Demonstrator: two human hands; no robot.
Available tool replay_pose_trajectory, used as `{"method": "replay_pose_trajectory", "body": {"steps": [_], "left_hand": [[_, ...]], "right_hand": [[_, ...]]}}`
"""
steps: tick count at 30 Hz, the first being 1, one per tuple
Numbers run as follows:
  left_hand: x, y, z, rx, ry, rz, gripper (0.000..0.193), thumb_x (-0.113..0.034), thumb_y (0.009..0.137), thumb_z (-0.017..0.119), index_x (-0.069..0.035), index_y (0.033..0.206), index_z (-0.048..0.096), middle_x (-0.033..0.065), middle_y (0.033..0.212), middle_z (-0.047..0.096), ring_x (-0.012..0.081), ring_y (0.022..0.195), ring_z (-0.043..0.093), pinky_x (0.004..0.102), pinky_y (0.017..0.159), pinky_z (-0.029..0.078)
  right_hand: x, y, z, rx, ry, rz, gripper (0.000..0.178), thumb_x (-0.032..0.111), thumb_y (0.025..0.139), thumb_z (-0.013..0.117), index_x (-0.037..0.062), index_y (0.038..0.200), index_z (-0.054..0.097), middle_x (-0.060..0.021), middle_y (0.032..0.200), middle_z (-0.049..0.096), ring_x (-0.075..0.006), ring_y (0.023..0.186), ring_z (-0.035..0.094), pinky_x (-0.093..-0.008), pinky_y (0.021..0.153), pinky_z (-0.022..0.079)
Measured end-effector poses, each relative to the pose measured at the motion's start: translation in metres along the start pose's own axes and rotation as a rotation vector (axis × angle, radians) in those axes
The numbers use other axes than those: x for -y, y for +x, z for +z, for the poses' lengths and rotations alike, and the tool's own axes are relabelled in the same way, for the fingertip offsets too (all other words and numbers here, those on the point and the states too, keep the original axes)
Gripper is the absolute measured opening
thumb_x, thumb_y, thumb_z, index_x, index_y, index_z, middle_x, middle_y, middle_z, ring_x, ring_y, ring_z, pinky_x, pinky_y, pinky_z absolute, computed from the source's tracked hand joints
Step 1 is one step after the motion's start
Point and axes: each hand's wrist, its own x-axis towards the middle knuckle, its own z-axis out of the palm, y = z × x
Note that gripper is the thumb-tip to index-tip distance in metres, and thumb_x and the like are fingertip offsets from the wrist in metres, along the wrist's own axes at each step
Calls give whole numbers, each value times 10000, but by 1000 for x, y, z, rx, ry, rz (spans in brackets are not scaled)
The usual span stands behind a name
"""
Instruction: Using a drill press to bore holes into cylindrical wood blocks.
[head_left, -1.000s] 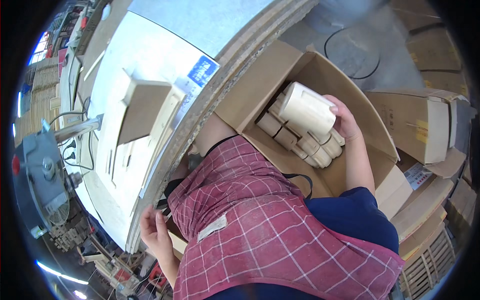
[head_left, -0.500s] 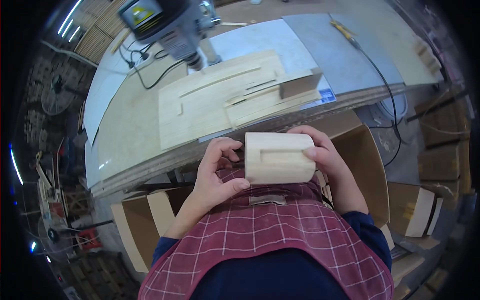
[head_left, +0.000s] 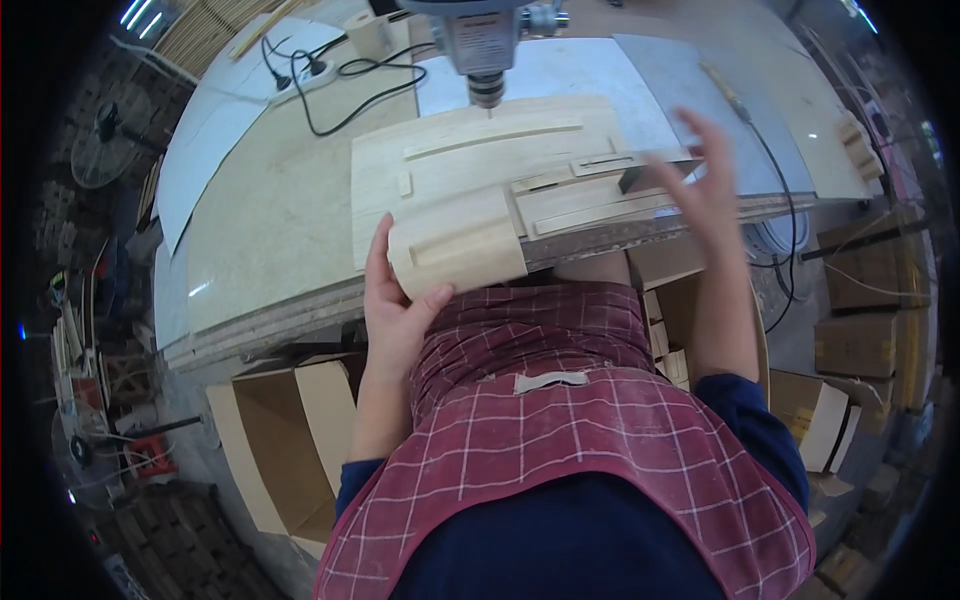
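Observation:
My left hand point(head_left: 392, 318) grips the left end of a pale wooden block point(head_left: 468, 245) with a rounded side and a long shallow recess. The thumb lies along its near edge and the fingers reach behind it. The block is over the front edge of a flat wooden board point(head_left: 375, 205) fitted with strips. My right hand point(head_left: 708, 185), blurred by motion, is raised with fingers apart and holds nothing. It is beside a small dark upright plate point(head_left: 637, 180) at the right end of the board's strips. Above the board hangs a drill press chuck point(head_left: 487, 90) with a thin bit.
A power strip point(head_left: 302, 82) with black cables lies at the back left. A yellow-handled tool point(head_left: 725, 90) with a cord rests at the right. Cardboard boxes point(head_left: 282, 440) stand open below the bench, and more wooden pieces point(head_left: 858, 145) sit at its right end.
My right hand has let go of the wooden block and moved up and right. My left hand has carried the block left and forward to the board. The view has shifted.

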Motion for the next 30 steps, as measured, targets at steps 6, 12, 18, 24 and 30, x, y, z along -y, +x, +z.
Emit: {"method": "replay_pose_trajectory", "body": {"steps": [6, 12, 18, 24, 30], "left_hand": [[16, 31, -21, 21, 140, 18, 812, 32, 732, 614, -68, 1365, 115, 147, 1102, 527, 192, 1008, 520, 294, 851, 423], [22, 38, -20, 45, 103, -22, 771, -48, 736, 643, -73, 1356, 186, 133, 1191, 461, 203, 1080, 464, 315, 904, 382], [13, 55, -21, 8, 216, -96, 768, -58, 748, 646, 6, 1343, 165, 155, 1105, 524, 184, 993, 522, 286, 836, 420], [5, 66, -28, 71, 307, -164, 777, -66, 749, 650, 27, 1346, 161, 176, 1193, 462, 198, 1071, 475, 287, 897, 376], [11, 67, -30, 70, 311, -156, 779, -63, 749, 649, 33, 1346, 157, 179, 1215, 446, 200, 1091, 458, 285, 914, 361]], "right_hand": [[-85, 11, 1, 370, 184, 169, 376, 137, 659, 726, 38, 989, 574, -83, 969, 554, -178, 899, 524, -290, 758, 427], [-45, 3, 30, 495, 361, 303, 273, 28, 702, 668, 11, 959, 578, -39, 860, 566, -120, 802, 527, -239, 726, 425], [-41, 2, 36, 468, 344, 182, 280, 18, 731, 641, 4, 999, 562, -44, 895, 566, -116, 815, 526, -237, 729, 425], [-39, 4, 38, 486, 388, 224, 267, 28, 748, 633, 2, 1004, 561, -39, 896, 565, -119, 835, 526, -240, 753, 426], [-39, 5, 35, 507, 388, 219, 258, 36, 754, 631, 5, 1002, 565, -27, 892, 563, -113, 837, 521, -238, 765, 423]]}}
